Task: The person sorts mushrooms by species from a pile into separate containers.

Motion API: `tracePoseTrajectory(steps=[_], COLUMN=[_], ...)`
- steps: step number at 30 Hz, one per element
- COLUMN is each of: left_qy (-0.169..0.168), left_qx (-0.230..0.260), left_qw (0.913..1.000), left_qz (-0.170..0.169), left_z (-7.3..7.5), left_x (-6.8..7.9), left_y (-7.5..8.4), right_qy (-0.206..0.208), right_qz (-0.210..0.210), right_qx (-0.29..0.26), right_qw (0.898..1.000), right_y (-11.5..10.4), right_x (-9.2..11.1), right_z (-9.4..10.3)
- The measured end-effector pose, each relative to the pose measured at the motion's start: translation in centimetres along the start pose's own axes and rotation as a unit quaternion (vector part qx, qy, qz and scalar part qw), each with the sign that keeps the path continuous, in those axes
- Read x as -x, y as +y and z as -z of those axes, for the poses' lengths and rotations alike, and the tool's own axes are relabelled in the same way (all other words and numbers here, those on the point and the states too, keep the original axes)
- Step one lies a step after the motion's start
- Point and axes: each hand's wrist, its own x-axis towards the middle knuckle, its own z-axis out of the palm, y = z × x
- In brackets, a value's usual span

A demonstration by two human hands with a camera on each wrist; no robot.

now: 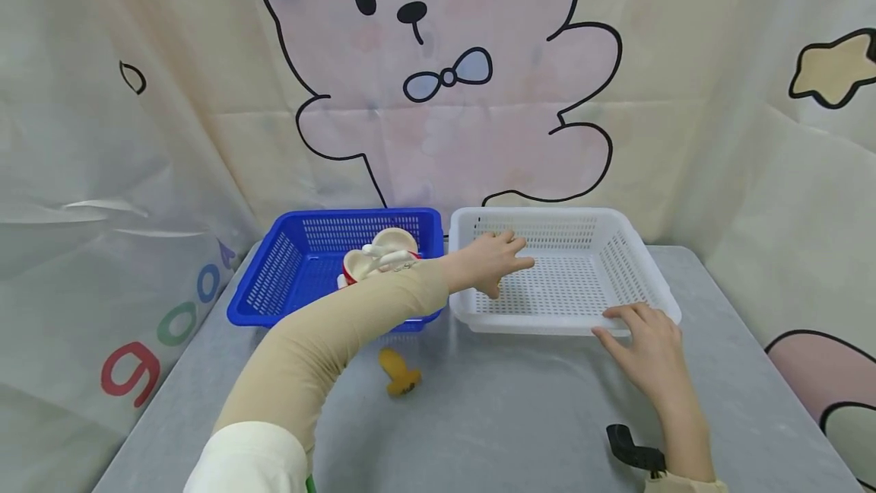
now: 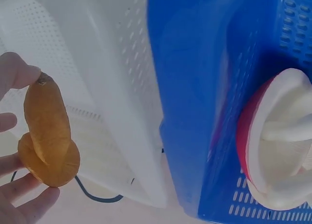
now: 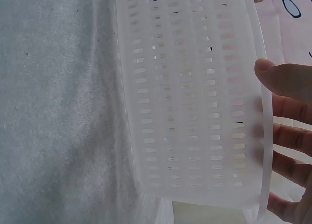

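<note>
In the head view my left hand [image 1: 489,261] is over the white basket [image 1: 561,324], and the arm passes across the blue basket [image 1: 301,306]. Thumb and fingertips pinch a golden-brown, elongated toy [image 2: 47,117] with a dark tip and a wider, lobed end. At the front right corner of the white basket, my right hand [image 1: 646,348] holds the rim. Its thumb [image 3: 282,78] lies at the outer side of the rim, while the other fingers reach over to the inside. A yellow toy [image 1: 399,373] with a similar lobed shape lies on the table before the baskets.
Cream-and-red, cup-like things [image 2: 253,131] with white bars sit in the blue basket, partly hidden by my left arm in the head view. Both baskets stand side by side on the grey-covered table [image 1: 493,409]. A printed curtain [image 1: 438,135] hangs behind them.
</note>
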Motion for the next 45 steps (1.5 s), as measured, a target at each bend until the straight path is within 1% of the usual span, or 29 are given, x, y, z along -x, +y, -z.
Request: tracePoseTrajectory(steps=[7,11,15,20,24,28,32,38,45], left_qy=[-0.037,-0.056,-0.072,-0.069,-0.047,-0.014,0.019,0.065,0.119], left_qx=[0.017,0.012,0.002,0.007,0.02,0.019,0.026,0.035,0.053], left_qw=[0.9991,0.9982,0.9972,0.9973,0.9982,0.9995,0.9994,0.9971,0.9912], left_qz=[0.014,0.019,0.022,0.027,0.031,0.02,0.016,0.015,0.02], left_z=[-0.8,-1.4,-1.7,-1.4,-1.2,-1.2,-1.0,-0.9,-1.1], left_x=[-1.0,-1.4,-1.3,-0.8,-0.2,0.6,1.6,3.0,4.5], left_y=[0.1,0.2,0.4,0.5,0.7,1.1,1.6,2.5,3.1], right_qy=[0.009,0.012,0.008,0.003,-0.004,-0.009,-0.008,-0.011,-0.001], right_qz=[0.011,0.015,0.01,0.006,-0.001,-0.006,-0.006,-0.008,0.004], right_qx=[0.002,0.001,0.0,0.002,0.0,-0.001,0.001,0.002,0.003], right_qw=[1.0,1.0,1.0,1.0,1.0,1.0,1.0,1.0,1.0], right_y=[0.2,0.3,0.3,0.3,0.2,0.2,0.2,0.3,0.3], right_x=[0.0,0.0,0.1,-0.1,-0.2,-0.2,-0.2,-0.2,-0.2], right_z=[-0.1,-0.1,-0.1,-0.2,-0.1,-0.2,-0.2,-0.2,-0.3])
